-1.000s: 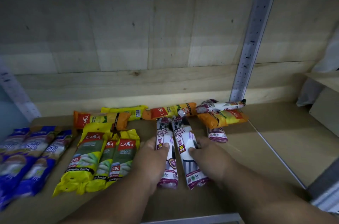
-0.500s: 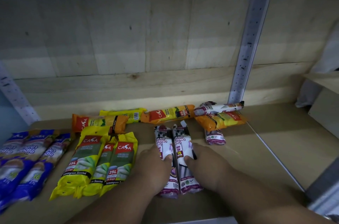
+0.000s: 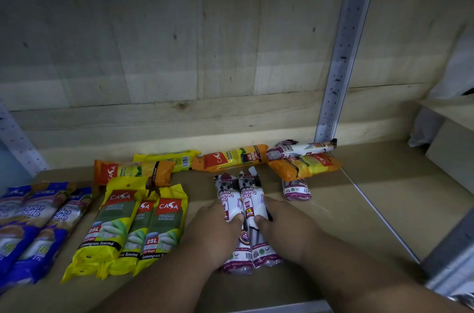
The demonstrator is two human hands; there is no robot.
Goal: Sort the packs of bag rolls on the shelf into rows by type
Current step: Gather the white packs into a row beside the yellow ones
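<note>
Both hands on the two white drawstring packs (image 3: 239, 212) mid-shelf (image 3: 359, 200), left hand (image 3: 214, 235) and right hand (image 3: 287, 230) pressing them together side by side. Yellow packs (image 3: 128, 228) just left, blue packs (image 3: 30, 225) at the left edge, orange packs (image 3: 230, 157) along the back.

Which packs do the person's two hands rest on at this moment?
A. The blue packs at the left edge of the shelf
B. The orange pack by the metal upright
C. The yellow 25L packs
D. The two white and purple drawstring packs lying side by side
D: the left hand and the right hand both lie on the two white and purple drawstring packs, thumbs nearly meeting over them.
</note>
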